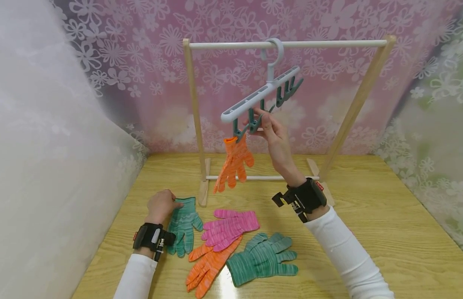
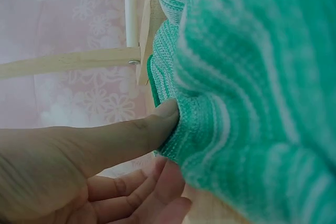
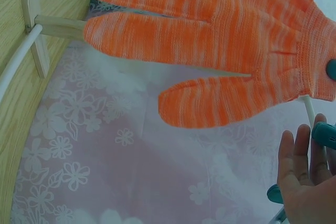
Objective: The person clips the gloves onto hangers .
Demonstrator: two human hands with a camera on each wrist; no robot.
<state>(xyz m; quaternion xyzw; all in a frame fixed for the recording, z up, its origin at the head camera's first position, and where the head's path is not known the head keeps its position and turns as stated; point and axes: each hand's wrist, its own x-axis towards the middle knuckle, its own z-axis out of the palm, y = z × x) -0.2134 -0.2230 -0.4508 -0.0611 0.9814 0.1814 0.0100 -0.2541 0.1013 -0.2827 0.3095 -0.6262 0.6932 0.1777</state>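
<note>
Head view: my hands are well apart. My left hand (image 1: 162,205), at the lower left of the frame, pinches the cuff of a green glove (image 1: 184,228), thumb on top. The glove lies on the table (image 1: 388,236) with its knitted fingers pointing down the frame. In the left wrist view its cloth fills the right side, ribbed and soft, streaked pale and deep green, with a darker hem.

My right hand (image 1: 275,133), just right of centre, pinches a dark green clip (image 1: 255,124) under the hanger (image 1: 250,97). That hanger is a pale, smooth, slotted bar with a round hook over the white rod (image 1: 328,43) at the top of the frame; it runs slantwise, and other clips (image 1: 287,93) hang from its upper right end. From its lower left end an orange glove (image 1: 235,164) dangles by the cuff, fingers down; the right wrist view shows its fine streaked knit and rounded fingertips.

On the wood-grained table, at lower centre, a pink glove (image 1: 233,226) overlaps a second orange glove (image 1: 213,265), and a second green glove (image 1: 263,259) spreads its fingers to the right. Squared wooden posts (image 1: 196,104) carry the rod before a pink, flower-printed curtain (image 1: 224,25).
</note>
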